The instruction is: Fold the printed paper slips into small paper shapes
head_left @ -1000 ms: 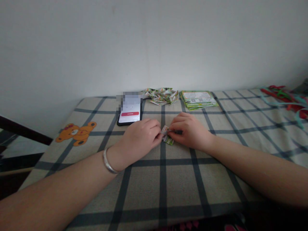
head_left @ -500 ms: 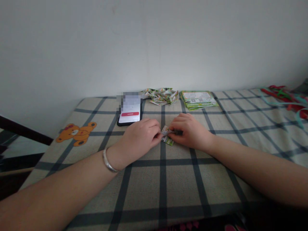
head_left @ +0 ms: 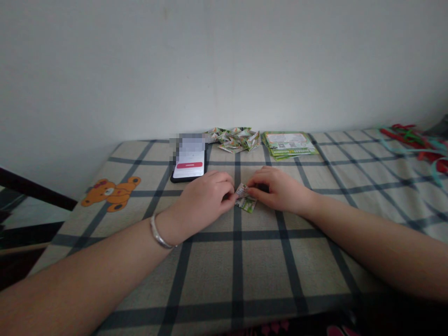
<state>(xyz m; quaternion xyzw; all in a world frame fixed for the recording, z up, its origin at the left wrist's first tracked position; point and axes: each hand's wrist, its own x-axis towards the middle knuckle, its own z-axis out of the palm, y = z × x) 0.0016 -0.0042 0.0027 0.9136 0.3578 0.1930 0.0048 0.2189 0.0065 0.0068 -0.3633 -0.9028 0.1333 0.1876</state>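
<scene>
A small folded green and white paper piece (head_left: 245,199) lies on the checked cloth (head_left: 245,261) in the middle. My left hand (head_left: 206,196), with a silver bangle on its wrist, is curled and pinches the paper's left edge. My right hand (head_left: 280,190) is curled too, its fingertips pressing on the paper's right side. Both hands rest on the cloth.
A phone (head_left: 189,159) with a lit screen lies behind my left hand. Farther back sit a heap of folded paper pieces (head_left: 235,138) and a stack of green flyers (head_left: 287,144). Red and green ribbons (head_left: 416,140) lie at the far right. The wall rises close behind.
My right hand has shifted slightly and now covers the dark object it held against the paper. The paper piece shows a little more to the right. My left hand has barely moved.
</scene>
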